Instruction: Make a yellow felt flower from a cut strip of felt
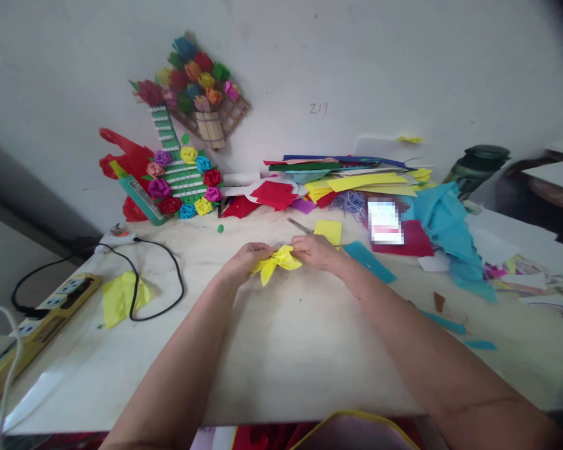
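Between my two hands, over the middle of the table [263, 356], is a yellow paper flower [278, 264] with pointed, spread petals. My left hand [252, 257] pinches its left side, the fingertips partly hidden behind the paper. On the other side my right hand [313, 251] has its fingers closed at the flower's upper right edge. Just beyond that hand lie scissors [300, 225], their handles hidden from view. A yellow paper square [328, 232] and a teal paper strip [370, 261] rest close to my right wrist.
Stacked coloured paper [366, 181] lines the wall. Paper-flower decorations [182, 175] and a green glue bottle [141, 197] stand at back left. A black cable [181, 275] loops by crumpled yellow paper [122, 300] and a power strip [51, 319]. Blue crepe paper [450, 225] and a dark bottle [481, 169] are right.
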{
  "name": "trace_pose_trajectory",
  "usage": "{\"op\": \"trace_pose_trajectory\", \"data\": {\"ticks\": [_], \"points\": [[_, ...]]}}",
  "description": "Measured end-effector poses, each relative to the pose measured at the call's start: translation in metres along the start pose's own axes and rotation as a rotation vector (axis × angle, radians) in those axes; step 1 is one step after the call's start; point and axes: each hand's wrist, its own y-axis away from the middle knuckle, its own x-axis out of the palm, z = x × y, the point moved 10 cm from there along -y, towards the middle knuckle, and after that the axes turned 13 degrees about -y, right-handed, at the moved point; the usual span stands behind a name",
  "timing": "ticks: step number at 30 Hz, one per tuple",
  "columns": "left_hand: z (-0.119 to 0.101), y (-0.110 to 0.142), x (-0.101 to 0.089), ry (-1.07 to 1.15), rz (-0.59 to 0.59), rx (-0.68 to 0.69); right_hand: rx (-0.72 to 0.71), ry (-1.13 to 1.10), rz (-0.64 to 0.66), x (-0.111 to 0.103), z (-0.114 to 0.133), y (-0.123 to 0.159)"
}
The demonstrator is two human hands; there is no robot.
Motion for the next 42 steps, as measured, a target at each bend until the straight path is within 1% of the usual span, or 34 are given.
{"op": "trace_pose_trajectory", "data": {"ticks": [3, 7, 12, 16, 18, 21, 24, 28, 31, 33, 35, 38, 42], "points": [[0.002, -0.001, 0.000, 0.072, 0.011, -0.018, -0.019, 0.051, -0.036, -0.003, 0.003, 0.001], [0.003, -0.001, 0.004, 0.143, 0.073, -0.045, -0.053, 0.105, -0.071, -0.005, 0.011, 0.002], [0.005, 0.002, 0.007, 0.238, 0.123, -0.087, -0.097, 0.173, -0.116, -0.010, 0.022, 0.004], [0.006, 0.006, 0.008, 0.362, 0.105, -0.154, -0.130, 0.231, -0.143, -0.013, 0.029, 0.005], [0.007, 0.007, 0.008, 0.368, 0.098, -0.167, -0.145, 0.238, -0.144, -0.013, 0.032, 0.006], [0.004, 0.005, 0.005, 0.280, 0.095, -0.105, -0.134, 0.195, -0.140, -0.012, 0.030, 0.005], [0.000, 0.003, 0.000, 0.106, 0.076, -0.012, -0.052, 0.085, -0.110, -0.008, 0.016, 0.003], [-0.010, 0.005, -0.004, -0.133, 0.013, 0.104, 0.023, -0.108, -0.023, 0.001, -0.003, 0.001], [-0.013, 0.006, -0.001, -0.231, -0.016, 0.131, 0.039, -0.238, 0.052, 0.008, -0.009, 0.003], [-0.011, 0.005, 0.000, -0.245, -0.024, 0.116, 0.053, -0.264, 0.067, 0.009, -0.011, 0.005], [-0.007, 0.003, 0.001, -0.201, -0.004, 0.084, 0.060, -0.207, 0.041, 0.005, -0.010, 0.005], [0.001, 0.000, 0.001, -0.044, 0.048, 0.029, 0.045, -0.066, -0.015, -0.003, -0.003, 0.003], [0.007, 0.000, 0.003, 0.142, 0.112, -0.023, 0.008, 0.056, -0.068, -0.009, 0.009, 0.002]]}}
